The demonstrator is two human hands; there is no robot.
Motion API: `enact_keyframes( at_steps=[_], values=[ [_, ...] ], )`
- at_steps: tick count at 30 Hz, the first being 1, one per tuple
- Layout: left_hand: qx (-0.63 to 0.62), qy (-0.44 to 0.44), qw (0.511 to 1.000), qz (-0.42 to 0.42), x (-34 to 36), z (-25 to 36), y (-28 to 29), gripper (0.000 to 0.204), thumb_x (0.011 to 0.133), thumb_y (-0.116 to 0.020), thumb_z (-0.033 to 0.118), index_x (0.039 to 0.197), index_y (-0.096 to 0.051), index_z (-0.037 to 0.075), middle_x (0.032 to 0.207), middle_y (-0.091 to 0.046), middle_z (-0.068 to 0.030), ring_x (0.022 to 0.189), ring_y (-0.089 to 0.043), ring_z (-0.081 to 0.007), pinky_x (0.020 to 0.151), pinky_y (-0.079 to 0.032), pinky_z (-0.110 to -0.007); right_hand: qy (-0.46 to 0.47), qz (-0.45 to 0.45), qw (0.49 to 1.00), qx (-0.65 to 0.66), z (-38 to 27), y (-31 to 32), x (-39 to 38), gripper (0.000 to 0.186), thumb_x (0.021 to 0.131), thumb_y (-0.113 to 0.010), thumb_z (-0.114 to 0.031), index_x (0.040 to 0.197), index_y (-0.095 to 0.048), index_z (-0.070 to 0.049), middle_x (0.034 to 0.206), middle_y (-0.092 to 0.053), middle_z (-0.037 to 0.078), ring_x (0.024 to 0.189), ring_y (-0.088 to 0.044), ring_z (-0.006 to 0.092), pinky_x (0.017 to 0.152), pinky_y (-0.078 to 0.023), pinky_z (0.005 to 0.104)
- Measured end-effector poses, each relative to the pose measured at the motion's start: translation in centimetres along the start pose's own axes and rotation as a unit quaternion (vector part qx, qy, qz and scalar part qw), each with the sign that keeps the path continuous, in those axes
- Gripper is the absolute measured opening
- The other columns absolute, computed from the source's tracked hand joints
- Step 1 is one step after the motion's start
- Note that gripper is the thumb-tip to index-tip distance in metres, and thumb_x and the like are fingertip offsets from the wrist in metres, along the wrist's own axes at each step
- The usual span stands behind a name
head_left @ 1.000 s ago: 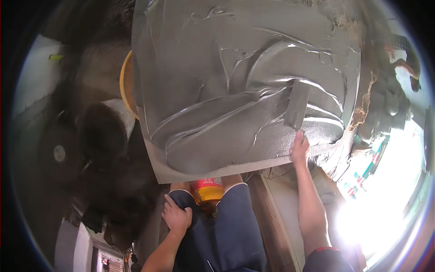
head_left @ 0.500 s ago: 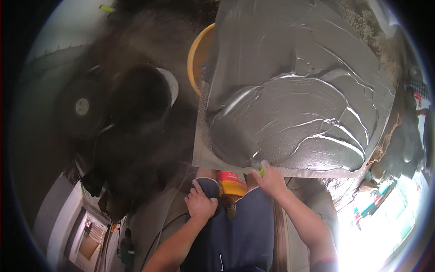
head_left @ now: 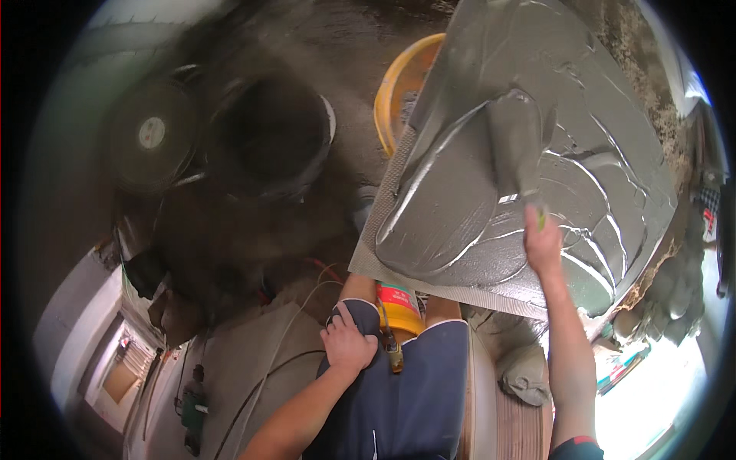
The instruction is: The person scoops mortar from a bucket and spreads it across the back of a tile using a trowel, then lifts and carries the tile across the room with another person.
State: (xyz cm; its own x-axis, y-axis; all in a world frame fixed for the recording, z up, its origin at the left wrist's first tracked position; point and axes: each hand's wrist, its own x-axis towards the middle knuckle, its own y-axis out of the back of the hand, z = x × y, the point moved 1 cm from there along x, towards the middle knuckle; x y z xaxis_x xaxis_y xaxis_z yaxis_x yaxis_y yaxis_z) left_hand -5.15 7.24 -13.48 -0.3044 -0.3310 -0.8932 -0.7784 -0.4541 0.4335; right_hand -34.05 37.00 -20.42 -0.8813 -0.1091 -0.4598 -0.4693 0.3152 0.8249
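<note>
My right hand [head_left: 544, 244] is closed round the handle of a trowel, with a bit of green showing at the grip. The trowel's wide blade [head_left: 515, 149], coated in grey paste, lies against the wet grey layer on a large slab [head_left: 445, 218]. Curved ridges and smoothed sweeps mark the paste. A bare textured strip runs along the slab's left and near edges. My left hand [head_left: 349, 341] rests on my left knee, fingers apart and holding nothing.
A yellow tub [head_left: 386, 115] stands partly behind the slab's left edge. Beneath the near edge, between my legs, sits a yellow bucket [head_left: 400, 316] with a red label. A dark bucket [head_left: 264, 138] is at left. A green power tool [head_left: 194, 410] and cables lie lower left.
My right hand and the trowel have moved from the slab's near edge farther out over its middle, leaving a fresh curved sweep in the paste. The left hand stays on the knee.
</note>
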Motion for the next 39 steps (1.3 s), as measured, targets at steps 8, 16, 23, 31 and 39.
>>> enact_keyframes(
  at_steps=[8,16,23,31,39],
  values=[
    [-0.040,0.018,0.999,-0.030,0.2,-1.0,0.6,0.098,0.071,-0.064,0.034,0.148,-0.021,-0.009,0.118,-0.054,-0.0230,0.109,-0.056,-0.0353,0.097,-0.039,-0.047,0.020,-0.325,0.945,-0.008,-5.4,-2.4,-14.3,0.056,0.088,-0.061,-0.054,0.100,-0.061,0.001,0.082,-0.067,0.024,0.076,-0.065,0.0448,0.069,-0.053,0.0510],
    [-0.032,0.027,0.998,-0.043,0.3,-2.0,1.0,0.099,0.074,-0.064,0.037,0.150,-0.018,-0.007,0.117,-0.054,-0.0181,0.109,-0.055,-0.0316,0.099,-0.036,-0.045,0.277,-0.161,0.923,-0.213,-12.1,-1.4,-6.4,0.053,0.087,-0.061,-0.059,0.089,-0.059,-0.007,0.072,-0.065,0.012,0.058,-0.066,0.0308,0.049,-0.052,0.0411],
    [-0.053,0.022,0.997,-0.046,0.3,-1.9,1.0,0.100,0.073,-0.064,0.035,0.149,-0.017,-0.008,0.122,-0.052,-0.0218,0.114,-0.053,-0.0345,0.101,-0.037,-0.045,0.298,-0.115,0.917,-0.240,-17.8,3.1,7.6,0.054,0.089,-0.057,-0.062,0.095,-0.059,-0.008,0.071,-0.065,0.013,0.064,-0.067,0.0325,0.059,-0.054,0.0434],
    [-0.105,0.018,0.994,-0.023,0.4,-2.3,0.4,0.096,0.071,-0.063,0.032,0.148,-0.022,-0.008,0.117,-0.054,-0.0224,0.111,-0.054,-0.0348,0.100,-0.037,-0.046,0.263,0.008,0.948,-0.180,-19.8,5.6,12.9,0.044,0.093,-0.058,-0.053,0.096,-0.059,-0.009,0.073,-0.065,0.015,0.069,-0.066,0.0352,0.064,-0.051,0.0448],
    [-0.110,0.032,0.993,-0.024,0.4,-3.1,1.0,0.096,0.072,-0.064,0.032,0.148,-0.023,-0.009,0.113,-0.056,-0.0200,0.106,-0.057,-0.0332,0.099,-0.038,-0.046,0.323,-0.146,0.918,-0.176,-12.0,5.2,0.6,0.042,0.085,-0.069,-0.050,0.091,-0.060,-0.010,0.070,-0.063,0.011,0.055,-0.063,0.0284,0.051,-0.050,0.0382]
  ],
)
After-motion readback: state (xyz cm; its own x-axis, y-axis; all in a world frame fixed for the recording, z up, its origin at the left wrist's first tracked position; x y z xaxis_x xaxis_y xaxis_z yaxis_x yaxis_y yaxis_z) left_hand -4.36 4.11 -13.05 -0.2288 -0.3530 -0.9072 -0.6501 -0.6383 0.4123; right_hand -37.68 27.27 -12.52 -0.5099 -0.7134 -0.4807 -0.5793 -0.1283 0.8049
